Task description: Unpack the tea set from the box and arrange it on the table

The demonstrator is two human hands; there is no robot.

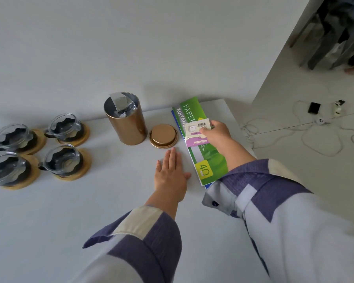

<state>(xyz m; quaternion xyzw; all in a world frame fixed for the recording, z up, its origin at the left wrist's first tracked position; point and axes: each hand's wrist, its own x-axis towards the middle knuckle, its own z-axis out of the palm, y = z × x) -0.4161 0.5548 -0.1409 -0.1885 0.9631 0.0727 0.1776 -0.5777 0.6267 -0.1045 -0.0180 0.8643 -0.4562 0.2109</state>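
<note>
Several glass cups (64, 127) stand on round wooden coasters (78, 174) at the table's left. An open gold tin (126, 121) with a foil bag inside stands mid-table, and its gold lid (163, 136) lies just to its right. My left hand (171, 172) rests flat on the table in front of the lid, fingers straight. Further right, my right hand (217, 133) pinches small cards (197, 127) over a green paper pad (207, 154).
The white table (70, 221) ends at the right just past the green pad. Beyond that edge, the floor holds white cables (319, 137) and a small black box (314, 107). A dark chair (335, 33) stands at the far right.
</note>
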